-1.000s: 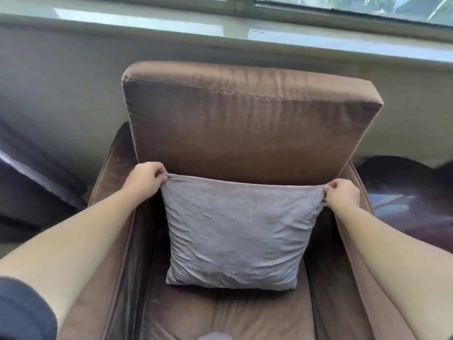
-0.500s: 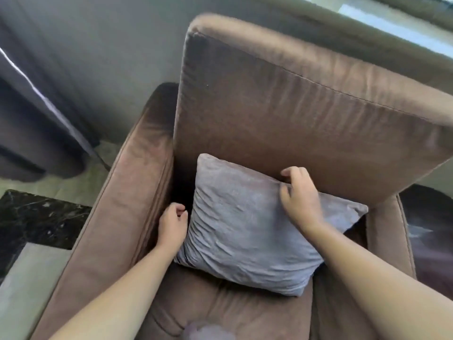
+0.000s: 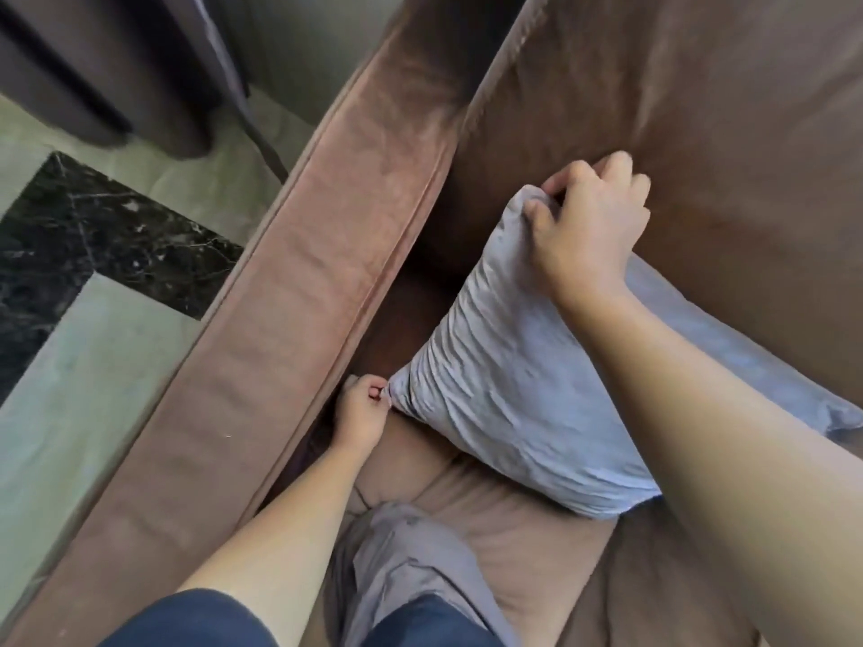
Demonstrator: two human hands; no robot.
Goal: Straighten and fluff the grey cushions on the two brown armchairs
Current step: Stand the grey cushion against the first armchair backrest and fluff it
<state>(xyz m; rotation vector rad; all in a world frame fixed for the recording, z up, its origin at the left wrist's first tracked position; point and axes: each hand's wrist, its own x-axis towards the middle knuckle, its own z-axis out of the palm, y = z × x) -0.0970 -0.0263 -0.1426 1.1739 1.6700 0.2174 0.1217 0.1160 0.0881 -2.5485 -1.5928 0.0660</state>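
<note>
A wrinkled grey cushion (image 3: 504, 389) leans against the backrest of a brown armchair (image 3: 700, 133), resting on its seat. My left hand (image 3: 359, 413) pinches the cushion's lower left corner, close to the left armrest (image 3: 299, 319). My right hand (image 3: 588, 226) grips the cushion's upper left corner, with the forearm crossing over the cushion's right part and hiding it.
Left of the armchair lies a pale floor with a black marble inlay (image 3: 84, 245). A dark curtain (image 3: 116, 67) hangs at the upper left. My knee in grey trousers (image 3: 411, 567) rests on the seat's front.
My view has swung closer and to the left. My left hand slid down to the lower left corner. My right hand moved from the top edge to the upper left corner.
</note>
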